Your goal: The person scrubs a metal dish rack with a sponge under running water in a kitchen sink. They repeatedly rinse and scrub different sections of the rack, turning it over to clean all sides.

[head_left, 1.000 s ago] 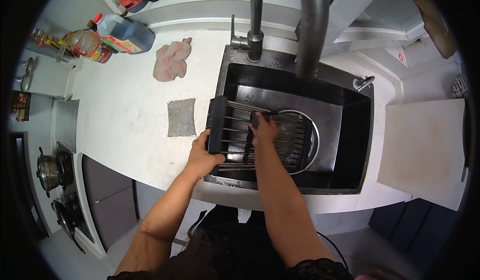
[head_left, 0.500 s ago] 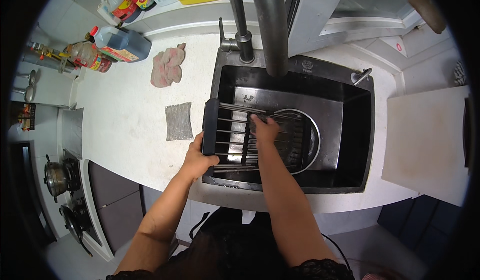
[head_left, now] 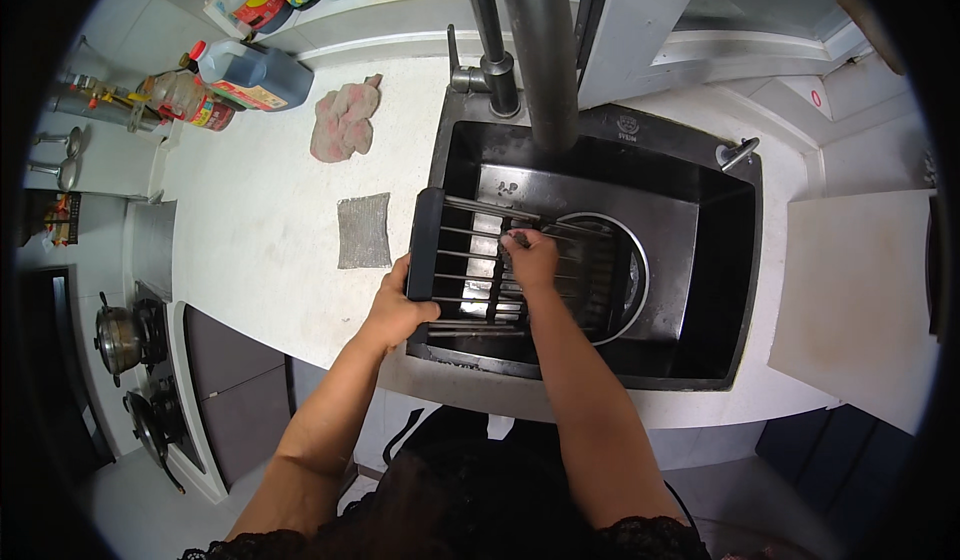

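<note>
A sliding drain rack (head_left: 469, 278) with metal rods and a black end piece lies tilted over the left part of the black sink (head_left: 735, 260). My left hand (head_left: 398, 310) is closed around the rack's black end, its thumb over the near corner. My right hand (head_left: 534, 260) is above the rods near the rack's dark crossbar. Its fingers are pinched on a small dark wad (head_left: 515, 241), too small to name surely. Under the rack, a round basin or bowl with a pale rim (head_left: 645, 280) rests in the sink, partly hidden by my right hand and the rods.
A tall dark faucet (head_left: 540, 70) arches over the sink's far side. On the white counter lie a silver mesh cloth (head_left: 364, 231) and a crumpled pinkish rag (head_left: 344, 123). Bottles (head_left: 255, 75) stand at the back left; pots (head_left: 120, 340) sit on a stove farther left.
The view has shifted slightly, so the scene sits a little farther right. My right hand has moved a little along the rods; my left hand keeps its hold on the rack's end.
</note>
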Available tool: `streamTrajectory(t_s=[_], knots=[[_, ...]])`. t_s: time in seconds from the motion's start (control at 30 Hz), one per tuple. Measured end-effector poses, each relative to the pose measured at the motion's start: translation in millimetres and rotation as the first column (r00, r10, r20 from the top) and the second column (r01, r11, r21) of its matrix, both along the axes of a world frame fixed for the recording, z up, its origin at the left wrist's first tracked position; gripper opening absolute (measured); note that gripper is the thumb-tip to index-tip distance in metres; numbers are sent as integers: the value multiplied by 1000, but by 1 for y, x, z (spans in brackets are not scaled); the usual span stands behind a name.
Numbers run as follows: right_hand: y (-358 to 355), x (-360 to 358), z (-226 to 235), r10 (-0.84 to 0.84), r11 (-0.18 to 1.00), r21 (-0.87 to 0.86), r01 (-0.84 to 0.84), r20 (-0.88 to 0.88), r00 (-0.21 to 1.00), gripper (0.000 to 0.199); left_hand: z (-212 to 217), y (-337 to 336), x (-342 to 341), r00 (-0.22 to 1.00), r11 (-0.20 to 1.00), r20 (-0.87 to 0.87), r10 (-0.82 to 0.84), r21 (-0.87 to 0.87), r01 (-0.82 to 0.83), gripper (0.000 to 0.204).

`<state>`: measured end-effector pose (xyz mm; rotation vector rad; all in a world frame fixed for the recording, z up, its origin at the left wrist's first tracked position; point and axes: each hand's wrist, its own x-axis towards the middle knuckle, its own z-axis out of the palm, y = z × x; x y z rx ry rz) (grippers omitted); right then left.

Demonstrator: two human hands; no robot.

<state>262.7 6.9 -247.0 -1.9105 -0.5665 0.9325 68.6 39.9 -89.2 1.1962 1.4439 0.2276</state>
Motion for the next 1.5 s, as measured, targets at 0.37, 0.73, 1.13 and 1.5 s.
streamTrajectory(t_s=[0.37,0.73,1.13,1.5], knots=[[-29,-6,18,344,936,-8,-352,230,910,17,6,-2,2,998,1000,66,-20,24,18,75],[-25,-16,18,242,969,-82,-231,173,955,15,1,-2,-1,999,999,47,-7,40,5,77],[-67,75,1,299,872,-490,5,540,787,24,-5,-4,-6,997,999,60,44,-22,-43,80],[-72,63,-36,501,811,-537,-231,436,748,37,4,-3,-2,996,999,78,37,-13,-36,77]])
